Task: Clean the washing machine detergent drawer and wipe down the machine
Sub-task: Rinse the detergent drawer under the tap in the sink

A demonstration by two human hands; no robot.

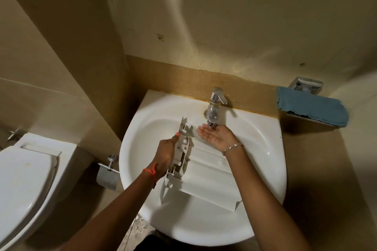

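My left wrist wears a red thread (151, 173), and just beyond it my left hand (164, 155) curls round the left edge of the detergent drawer (208, 175). The thumb lies along the grey side rail and the other fingers are hidden behind the plastic. The drawer sits tilted inside the white sink (132, 144), its ribbed white underside turned up towards me. Its long side runs from near my left wrist up towards the tap. The drawer's lower right corner reaches down to the near side of the bowl.

My right wrist carries a thin bracelet (232, 147) and crosses above the drawer's upper right edge. My right hand (213, 135) holds nothing. It lies palm up with the fingers loosely spread and slightly cupped, directly under the spout of the chrome tap (214, 106), just beside the drawer's top end. The palm looks shiny, though I cannot tell whether water is running.

To my left stand a white toilet (26, 171) and a metal paper holder (107, 176) on the wall. Farther back on the right, a folded blue cloth (312, 108) rests on a chrome wall holder (306, 86).
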